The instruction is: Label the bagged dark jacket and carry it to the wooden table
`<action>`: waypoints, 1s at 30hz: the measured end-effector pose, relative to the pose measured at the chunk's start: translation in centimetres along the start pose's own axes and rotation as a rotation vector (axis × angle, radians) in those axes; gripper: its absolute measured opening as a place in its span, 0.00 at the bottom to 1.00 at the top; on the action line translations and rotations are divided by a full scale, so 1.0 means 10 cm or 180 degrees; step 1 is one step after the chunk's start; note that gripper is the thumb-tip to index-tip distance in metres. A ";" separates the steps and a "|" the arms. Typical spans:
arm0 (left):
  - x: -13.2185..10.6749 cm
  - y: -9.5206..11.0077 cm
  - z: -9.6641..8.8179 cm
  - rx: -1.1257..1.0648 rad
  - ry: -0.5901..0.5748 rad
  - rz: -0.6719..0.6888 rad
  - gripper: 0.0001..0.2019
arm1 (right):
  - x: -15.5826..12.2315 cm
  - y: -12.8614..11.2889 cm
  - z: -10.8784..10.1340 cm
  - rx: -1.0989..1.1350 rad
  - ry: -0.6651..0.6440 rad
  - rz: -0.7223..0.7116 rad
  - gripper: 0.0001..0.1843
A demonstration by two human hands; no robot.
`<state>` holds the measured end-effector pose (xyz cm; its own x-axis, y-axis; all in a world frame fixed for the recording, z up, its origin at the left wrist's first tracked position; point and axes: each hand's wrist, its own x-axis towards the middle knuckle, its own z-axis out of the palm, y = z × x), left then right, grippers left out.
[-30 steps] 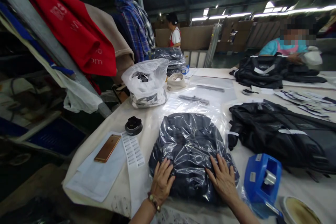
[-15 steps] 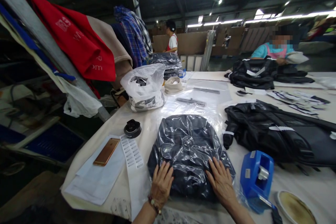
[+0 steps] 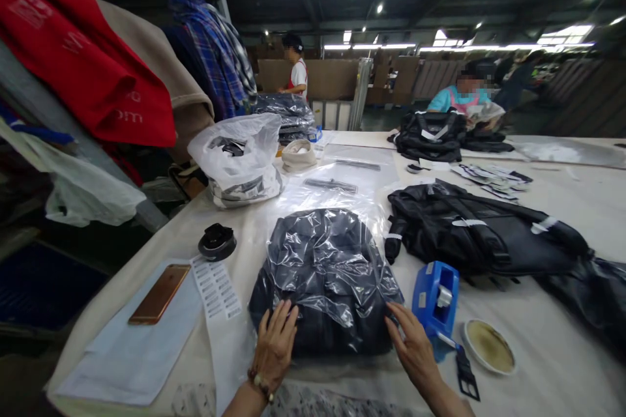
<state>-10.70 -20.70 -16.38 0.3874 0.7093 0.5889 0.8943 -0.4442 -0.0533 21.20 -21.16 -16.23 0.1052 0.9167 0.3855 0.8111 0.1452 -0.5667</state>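
Note:
A dark backpack (image 3: pixel 325 287) in a clear plastic bag lies in front of me on the table. My left hand (image 3: pixel 274 342) rests on its lower left part, fingers stretched out. At the lower right edge of the wrapped backpack is my right hand (image 3: pixel 415 346), touching the plastic with thumb and fingers apart. Just right of that hand stands a blue tape dispenser (image 3: pixel 434 296). A black buckle (image 3: pixel 466 374) lies near it, beside a round dish (image 3: pixel 489 346) with a brownish inside.
On the left are a phone (image 3: pixel 160 293), barcode labels (image 3: pixel 215 290) and a black roll (image 3: pixel 217 242). Behind sit a white plastic sack (image 3: pixel 235 159) and flat clear bags (image 3: pixel 362 176). Another black bag (image 3: pixel 469 228) lies right. Two people work farther back.
The view has turned right, shifting everything leftward. My right hand has slid from the backpack's front to its lower right edge; my left hand stays at the lower left.

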 end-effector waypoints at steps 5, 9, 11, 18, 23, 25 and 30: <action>0.19 -0.01 -0.08 -0.0375 0.0317 -0.0136 0.12 | -0.17 -0.18 -0.01 0.0034 0.0036 -0.0369 0.16; 0.33 -0.02 -0.12 -0.0811 0.0099 -0.0148 0.11 | -0.17 -0.30 0.09 0.0010 0.0053 -0.0333 0.15; 0.37 -0.04 -0.14 -0.0867 0.0012 -0.0114 0.13 | -0.13 -0.32 0.10 0.0044 0.0035 -0.0299 0.15; 0.45 -0.11 -0.14 -0.0967 -0.0049 0.0029 0.14 | -0.01 -0.35 0.13 0.0147 0.0095 -0.0217 0.15; 0.46 -0.09 -0.18 -0.0927 0.0141 -0.0088 0.12 | -0.04 -0.34 0.14 0.0054 0.0144 -0.0330 0.13; 0.42 -0.06 -0.19 -0.0934 0.0232 -0.0072 0.11 | -0.09 -0.33 0.14 -0.0076 0.0122 -0.0502 0.14; 0.23 0.02 -0.15 -0.0761 0.0255 0.0136 0.10 | -0.19 -0.30 0.17 -0.0616 -0.0049 -0.0910 0.20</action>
<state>-10.00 -19.94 -13.81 0.3962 0.6458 0.6527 0.7956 -0.5963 0.1072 17.60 -22.76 -16.49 -0.1496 0.8548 0.4970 0.9007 0.3251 -0.2881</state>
